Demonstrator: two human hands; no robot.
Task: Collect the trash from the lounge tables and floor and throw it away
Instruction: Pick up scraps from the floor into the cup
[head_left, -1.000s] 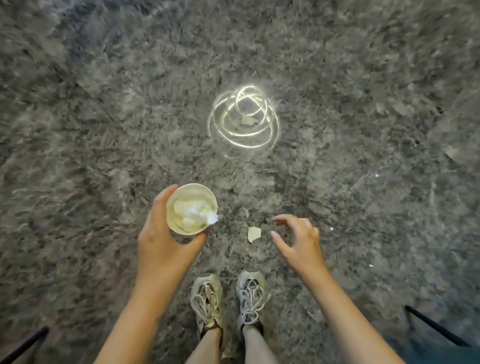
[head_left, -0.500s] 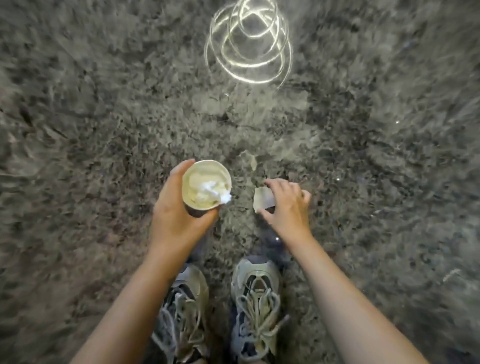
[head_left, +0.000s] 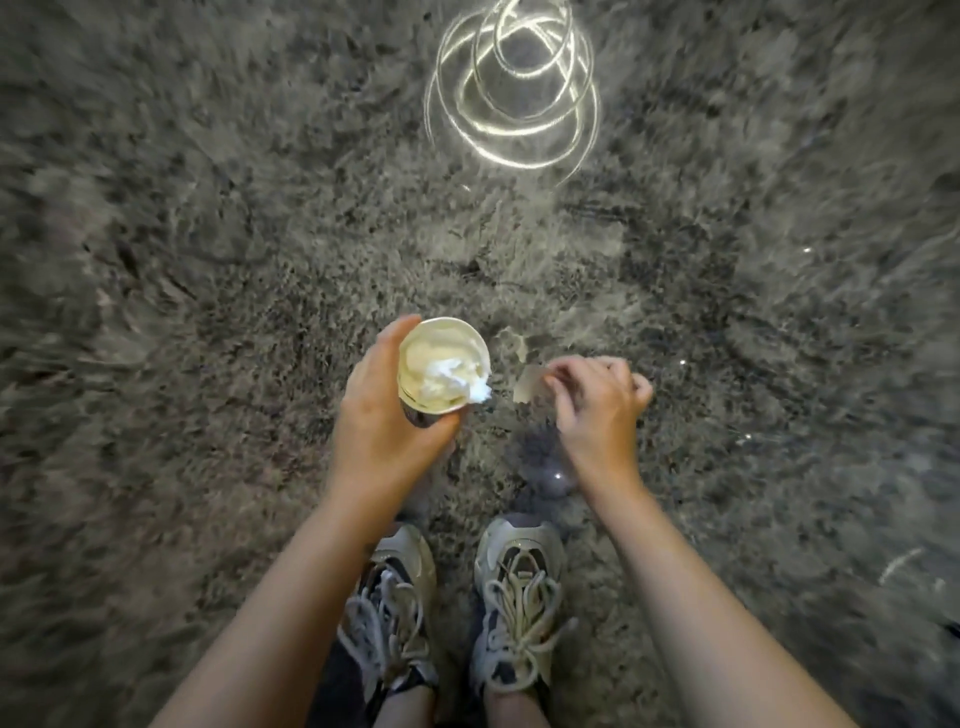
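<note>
- My left hand (head_left: 384, 415) is wrapped round a pale paper cup (head_left: 467, 338), held upright with its mouth facing me; my fingers hide its side, so any print is out of sight.
- Inside the cup sits crumpled white tissue (head_left: 447, 382).
- My right hand (head_left: 597, 410), fingers curled, pinches the edge of a blurred paper scrap (head_left: 527, 389) low over the speckled floor (head_left: 208, 260), just right of the cup and ahead of my sneakers (head_left: 519, 597).

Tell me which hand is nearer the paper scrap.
Right. The right hand pinches the paper scrap at its right edge; the left hand, holding the paper cup, is apart to its left.
</note>
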